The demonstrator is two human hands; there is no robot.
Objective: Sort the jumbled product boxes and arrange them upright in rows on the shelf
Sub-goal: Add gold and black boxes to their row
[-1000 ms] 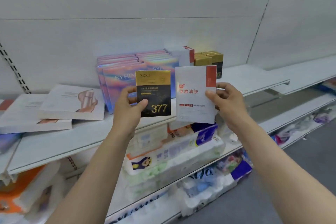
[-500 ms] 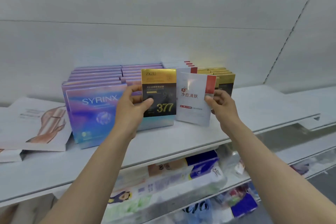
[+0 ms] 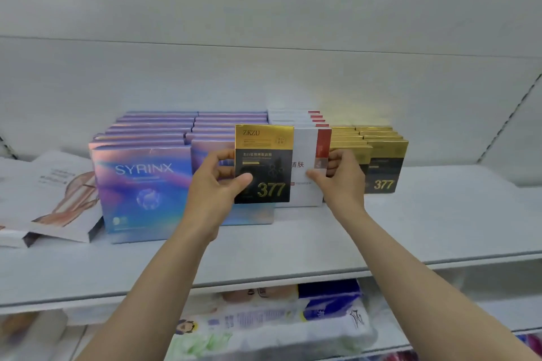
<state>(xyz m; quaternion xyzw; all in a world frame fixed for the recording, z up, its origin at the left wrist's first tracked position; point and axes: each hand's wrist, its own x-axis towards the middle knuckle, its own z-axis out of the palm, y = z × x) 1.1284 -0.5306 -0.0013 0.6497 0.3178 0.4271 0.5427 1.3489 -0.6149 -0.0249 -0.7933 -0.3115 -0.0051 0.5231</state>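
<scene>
My left hand [image 3: 215, 187] grips a black-and-gold box marked 377 [image 3: 265, 161] by its left edge, upright and raised in front of the rows. My right hand [image 3: 340, 177] pinches a white box with a red stripe [image 3: 306, 152] by its right edge; its bottom edge is at the shelf [image 3: 293, 246], at the front of the white-and-red row [image 3: 296, 117]. The gold box overlaps the white one's left part. Two rows of iridescent SYRINX boxes [image 3: 143, 182] stand upright on the left. Two rows of black-and-gold boxes [image 3: 384, 167] stand on the right.
White boxes with a bottle picture [image 3: 55, 193] lie flat and overlapping at the shelf's left end. The shelf to the right of the gold rows is bare. Wrapped tissue packs [image 3: 278, 322] fill the lower shelf under my arms.
Both hands moved forward and down toward the shelf with their boxes. The white box went from held in the air to standing at the front of the white-and-red row; the view came closer.
</scene>
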